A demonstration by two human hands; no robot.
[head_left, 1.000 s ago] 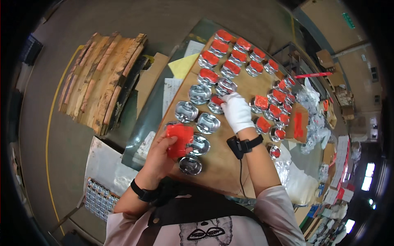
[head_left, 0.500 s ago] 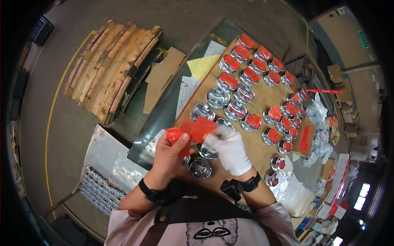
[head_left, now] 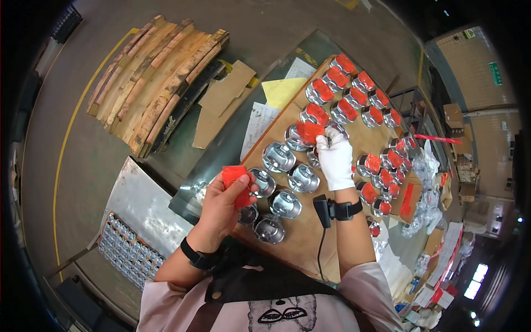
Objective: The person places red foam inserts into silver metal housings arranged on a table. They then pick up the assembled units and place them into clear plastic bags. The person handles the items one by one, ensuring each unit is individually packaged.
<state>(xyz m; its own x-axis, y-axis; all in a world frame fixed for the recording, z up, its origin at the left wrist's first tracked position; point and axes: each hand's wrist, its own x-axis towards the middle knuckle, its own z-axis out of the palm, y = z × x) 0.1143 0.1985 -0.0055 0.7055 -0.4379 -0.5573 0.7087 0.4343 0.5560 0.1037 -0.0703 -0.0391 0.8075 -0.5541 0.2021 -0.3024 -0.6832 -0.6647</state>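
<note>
My left hand [head_left: 215,205], bare, is closed around a stack of small red plastic sheets [head_left: 235,191], thumb on top. My right hand [head_left: 336,160] wears a white glove and pinches a single red plastic sheet [head_left: 311,131] over a silver metal piston [head_left: 295,140]; whether the sheet touches it I cannot tell. Bare pistons stand nearer me, among them a bright piston [head_left: 278,157] and a darker piston [head_left: 269,229]. Farther off, several pistons carry red sheets, such as a covered piston [head_left: 319,92]. The glove hides part of a piston beneath it.
All these pistons stand on a brown board [head_left: 310,232] on a green table. Papers and a yellow sheet [head_left: 283,93] lie along its left side. At right are a small carton [head_left: 407,196] and clear plastic wrap [head_left: 427,182]. Wooden pallets [head_left: 157,83] and a piston tray [head_left: 130,249] are at left.
My right hand has moved away from my left, up and to the right, carrying one red sheet to a piston. My left hand keeps the stack nearly in place. The view has shifted slightly.
</note>
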